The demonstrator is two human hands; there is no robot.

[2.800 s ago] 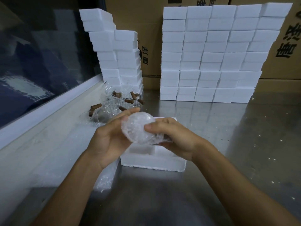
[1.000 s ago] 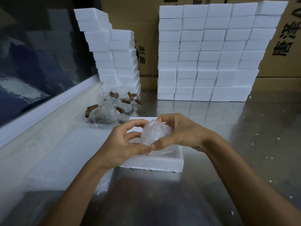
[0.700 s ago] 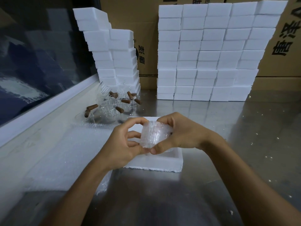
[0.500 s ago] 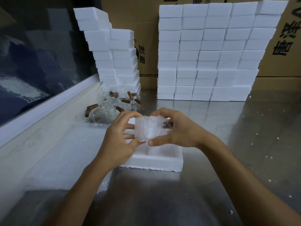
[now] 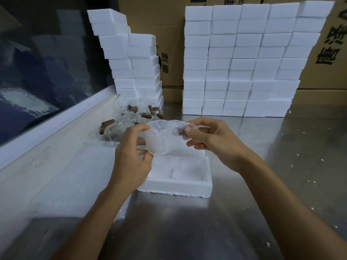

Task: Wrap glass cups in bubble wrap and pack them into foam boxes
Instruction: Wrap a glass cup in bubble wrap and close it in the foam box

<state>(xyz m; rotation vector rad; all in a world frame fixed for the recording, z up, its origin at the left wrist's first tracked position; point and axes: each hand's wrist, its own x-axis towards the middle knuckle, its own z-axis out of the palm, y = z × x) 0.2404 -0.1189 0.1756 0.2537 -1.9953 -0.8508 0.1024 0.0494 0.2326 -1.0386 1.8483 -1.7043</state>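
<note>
While both hands held it above the open foam box, the bubble-wrapped cup remained unpacked, its brown handle faintly visible through the wrap on the right. Left hand: fingers curled round the wrap's left end, pinching its edge. Right hand: thumb and fingers pinched on the right end. Foam box: on the steel table, directly below the bundle, two compartments visible, both apparently vacant. Unwrapped glass cups with brown handles: clustered far left on the table, count uncertain, awaiting wrapping. Bubble wrap sheets: lying flat at near left, beside the box. Stacked foam boxes: large block at far centre, with a taller leaning stack at far left; whether filled or vacant could not be told. Assessment: one cup nearly wrapped, none yet seated in this box; insertion, further wrapping and closing outstanding.
</note>
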